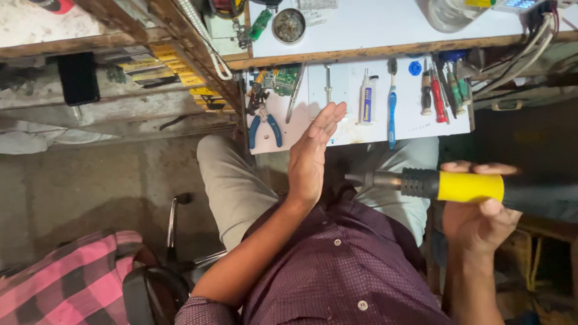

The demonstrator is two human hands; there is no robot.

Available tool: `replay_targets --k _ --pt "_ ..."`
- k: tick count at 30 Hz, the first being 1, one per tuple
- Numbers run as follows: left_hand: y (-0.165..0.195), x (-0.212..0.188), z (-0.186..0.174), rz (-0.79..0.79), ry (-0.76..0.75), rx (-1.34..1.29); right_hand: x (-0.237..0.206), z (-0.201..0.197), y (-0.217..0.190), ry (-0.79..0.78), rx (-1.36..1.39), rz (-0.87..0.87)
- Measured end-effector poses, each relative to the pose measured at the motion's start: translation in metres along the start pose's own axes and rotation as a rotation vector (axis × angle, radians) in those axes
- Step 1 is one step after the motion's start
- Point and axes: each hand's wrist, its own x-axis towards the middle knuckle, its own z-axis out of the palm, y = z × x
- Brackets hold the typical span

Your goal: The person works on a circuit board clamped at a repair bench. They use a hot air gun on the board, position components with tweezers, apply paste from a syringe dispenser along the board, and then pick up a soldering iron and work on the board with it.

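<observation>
Yellow-and-black hot-air gun clenched in right hand — nozzle facing flat, empty left hand; no workpiece heated yet.

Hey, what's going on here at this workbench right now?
A seated person grips a yellow-and-black hot-air tool in the right hand, its metal nozzle aimed at the open left hand, held flat and apart from it. Beyond lies a white work board with blue-handled pliers, a blue toothbrush and screwdrivers.
</observation>
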Motion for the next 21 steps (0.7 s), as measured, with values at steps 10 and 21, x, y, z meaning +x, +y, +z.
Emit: replay_targets --k 10,21 --pt "0.045 0.035 -0.037 0.001 0.269 0.825 0.003 -0.024 -0.012 0.082 -0.110 -0.078" --pt "0.009 0.089 -0.072 0.329 0.237 1.784 -0.003 -0.038 -0.014 0.135 -0.188 -0.091"
